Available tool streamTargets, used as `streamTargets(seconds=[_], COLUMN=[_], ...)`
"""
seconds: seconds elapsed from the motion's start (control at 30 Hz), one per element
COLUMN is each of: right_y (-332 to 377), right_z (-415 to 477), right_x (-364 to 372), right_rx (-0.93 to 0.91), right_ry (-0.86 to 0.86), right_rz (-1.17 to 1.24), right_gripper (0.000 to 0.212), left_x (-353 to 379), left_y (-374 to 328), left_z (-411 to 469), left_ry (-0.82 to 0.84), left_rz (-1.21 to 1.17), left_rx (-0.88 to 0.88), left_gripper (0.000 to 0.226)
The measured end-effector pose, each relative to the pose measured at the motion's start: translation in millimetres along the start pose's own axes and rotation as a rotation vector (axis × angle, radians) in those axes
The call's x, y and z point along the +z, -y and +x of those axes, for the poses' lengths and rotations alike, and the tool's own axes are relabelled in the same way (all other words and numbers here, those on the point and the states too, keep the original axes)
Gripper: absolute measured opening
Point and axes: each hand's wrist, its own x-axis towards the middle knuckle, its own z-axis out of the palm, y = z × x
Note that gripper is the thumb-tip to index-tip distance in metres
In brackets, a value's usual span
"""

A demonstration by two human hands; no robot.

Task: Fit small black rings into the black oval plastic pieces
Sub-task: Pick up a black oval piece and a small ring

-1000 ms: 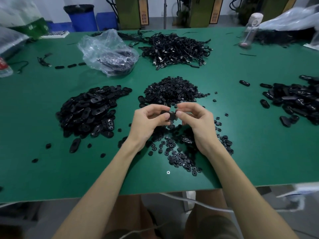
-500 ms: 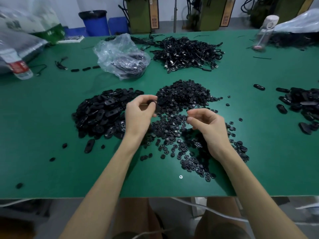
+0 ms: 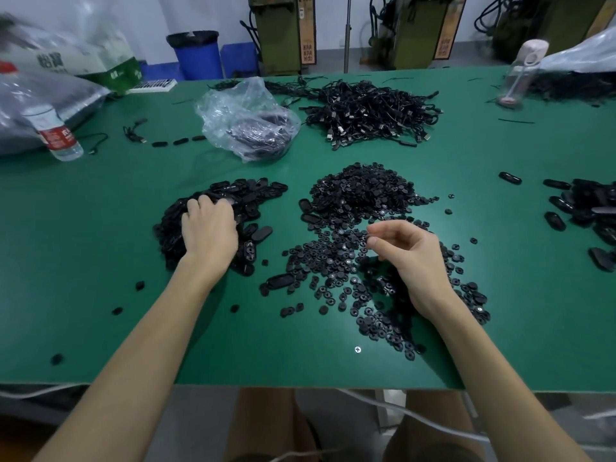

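A heap of black oval plastic pieces (image 3: 246,201) lies left of centre on the green table (image 3: 100,261). My left hand (image 3: 210,228) rests palm down on that heap, its fingers curled into the pieces and their tips hidden. A mound of small black rings (image 3: 360,191) sits at centre and spreads toward me as scattered rings (image 3: 333,261). Just above the scattered rings hovers my right hand (image 3: 406,255), fingers loosely curled, with nothing visible between thumb and forefinger.
Another group of oval pieces (image 3: 586,208) lies at the right edge. Behind are a clear plastic bag (image 3: 246,121), a tangle of black cables (image 3: 370,111), a water bottle (image 3: 55,135) at the left and a clear bottle (image 3: 520,75) at the back right.
My hands were together over the rings, holding a piece. They separated: the left hand carried the piece left and down onto the oval heap, while the right hand stayed over the rings.
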Motion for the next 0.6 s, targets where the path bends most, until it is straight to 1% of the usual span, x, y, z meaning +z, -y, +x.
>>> streamTargets(seconds=[0.1, 0.23, 0.3, 0.33, 0.4, 0.43, 0.47, 0.53, 0.6], right_y=[0, -1, -1, 0, 0, 1, 1, 2, 3], right_z=[1, 0, 0, 1, 1, 1, 1, 0, -1], right_x=[1, 0, 0, 0, 1, 1, 1, 1, 0], right_rx=[0.0, 0.002, -0.001, -0.004, -0.008, -0.009, -0.009, -0.013, -0.017], right_ry=[0.002, 0.006, 0.01, 0.012, 0.013, 0.012, 0.012, 0.007, -0.007], right_rz=[-0.01, -0.01, -0.021, -0.026, -0.03, -0.027, -0.02, -0.002, 0.019], right_gripper=[0.018, 0.018, 0.018, 0.017, 0.016, 0.015, 0.015, 0.015, 0.015], left_x=[4, 7, 4, 0, -7, -9, -10, -5, 3], left_y=[1, -2, -9, -16, -34, -45, -57, -81, -101], left_z=[0, -3, -7, -9, -14, -19, -24, -37, -50], left_ry=[-0.02, -0.139, -0.182, -0.167, -0.035, 0.064, 0.169, 0.347, 0.437], left_rz=[0.014, -0.102, -0.286, -0.462, -0.918, -1.116, -1.259, -1.466, -1.582], left_rx=[0.027, 0.022, 0.04, 0.03, -0.015, -0.021, -0.018, -0.011, -0.014], left_gripper=[0.014, 0.015, 0.015, 0.014, 0.011, 0.01, 0.011, 0.013, 0.017])
